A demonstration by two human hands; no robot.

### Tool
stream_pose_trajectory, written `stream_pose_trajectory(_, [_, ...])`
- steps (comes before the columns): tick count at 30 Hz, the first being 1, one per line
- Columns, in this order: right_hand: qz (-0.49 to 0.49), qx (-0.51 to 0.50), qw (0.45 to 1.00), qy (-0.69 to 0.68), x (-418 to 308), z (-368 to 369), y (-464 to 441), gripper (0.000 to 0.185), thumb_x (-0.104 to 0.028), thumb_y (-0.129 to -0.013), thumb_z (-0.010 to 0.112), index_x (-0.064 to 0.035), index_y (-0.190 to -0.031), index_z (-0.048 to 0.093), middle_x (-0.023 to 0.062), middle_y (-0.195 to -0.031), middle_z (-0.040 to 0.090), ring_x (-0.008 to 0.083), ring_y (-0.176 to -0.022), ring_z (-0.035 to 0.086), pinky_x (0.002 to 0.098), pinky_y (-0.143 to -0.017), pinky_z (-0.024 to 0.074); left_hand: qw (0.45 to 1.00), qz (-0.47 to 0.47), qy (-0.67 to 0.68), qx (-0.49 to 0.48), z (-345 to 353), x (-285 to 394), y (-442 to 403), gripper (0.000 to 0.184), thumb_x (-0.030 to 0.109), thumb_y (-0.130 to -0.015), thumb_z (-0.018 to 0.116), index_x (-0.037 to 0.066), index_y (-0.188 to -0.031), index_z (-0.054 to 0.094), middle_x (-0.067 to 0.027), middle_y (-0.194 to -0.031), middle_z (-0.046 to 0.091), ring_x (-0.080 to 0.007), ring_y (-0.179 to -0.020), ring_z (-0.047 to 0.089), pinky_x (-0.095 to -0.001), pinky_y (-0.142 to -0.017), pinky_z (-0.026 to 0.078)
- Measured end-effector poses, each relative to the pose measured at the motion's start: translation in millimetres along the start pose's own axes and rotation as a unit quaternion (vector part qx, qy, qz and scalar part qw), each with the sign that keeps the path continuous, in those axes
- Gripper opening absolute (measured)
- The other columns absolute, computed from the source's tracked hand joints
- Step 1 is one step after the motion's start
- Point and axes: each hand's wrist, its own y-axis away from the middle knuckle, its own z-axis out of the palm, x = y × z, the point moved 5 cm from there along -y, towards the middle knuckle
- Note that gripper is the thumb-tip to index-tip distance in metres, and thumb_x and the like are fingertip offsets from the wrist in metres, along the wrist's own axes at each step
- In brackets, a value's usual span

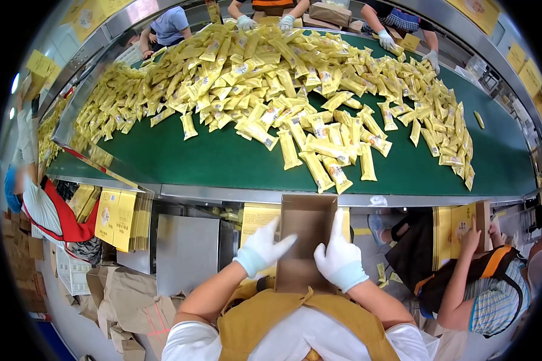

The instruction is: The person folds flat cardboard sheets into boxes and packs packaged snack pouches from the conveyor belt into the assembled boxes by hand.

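An open brown cardboard box [301, 240] stands upright in front of me, its far end against the belt's near edge. My left hand [265, 246], in a white glove, is at the box's left side. Its fingers are spread, the thumb reaches over the opening, and nothing is in it; it is slightly blurred. My right hand [340, 256], also gloved, holds the right wall of the box, thumb on the inner side and index finger stretched along the outside. Beyond the box, yellow wrapped snack packets [319, 144] lie heaped on the green conveyor belt [223, 165].
Co-workers' gloved hands [386, 40] reach the heap from the far side. On my right, a person [464, 283] handles another box. Folded yellow cartons [117, 216] stand at the left, near a grey metal surface [186, 253]. A metal rail [223, 194] edges the belt.
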Motion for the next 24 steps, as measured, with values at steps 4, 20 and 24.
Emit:
stream_pose_trajectory(4, [-0.007, 0.010, 0.993, -0.122, 33.8, 4.4, 1.1, 0.086, -0.024, -0.092, 0.058, 0.0033, -0.157, 0.009, 0.0319, -0.090, 0.066, 0.0477, -0.064, 0.064, 0.0556, -0.061, 0.0530, 0.990, 0.058, 0.124, -0.037, -6.2, -44.4, 7.1, 0.046, 0.031, -0.103, 0.049, 0.000, -0.138, 0.051, -0.0197, -0.113, 0.068, -0.0306, -0.106, 0.066, -0.0366, -0.092, 0.050])
stream_pose_trajectory(20, [-0.088, 0.256, 0.962, 0.021, 93.6, 7.3, -138.7, 0.073, -0.034, -0.082, 0.076, -0.0100, -0.145, 0.047, 0.0273, -0.151, 0.033, 0.0510, -0.139, 0.030, 0.0623, -0.114, 0.0227, 0.882, 0.368, -0.150, 0.254, -61.7, 23.2, -138.1, 0.052, 0.017, -0.082, 0.076, 0.008, -0.130, 0.061, -0.0153, -0.136, 0.058, -0.0365, -0.131, 0.051, -0.0515, -0.114, 0.035])
stream_pose_trajectory(24, [-0.065, 0.130, 0.988, 0.054, 65.0, 3.4, -201.8, 0.104, -0.058, -0.063, 0.084, -0.0190, -0.150, 0.042, 0.0281, -0.157, 0.022, 0.0560, -0.142, 0.019, 0.0693, -0.112, 0.0180, 0.903, 0.282, -0.293, 0.141, -46.6, 60.4, -226.7, 0.066, 0.056, -0.080, 0.071, 0.028, -0.138, 0.058, -0.0119, -0.152, 0.043, -0.0454, -0.145, 0.026, -0.0712, -0.112, 0.022])
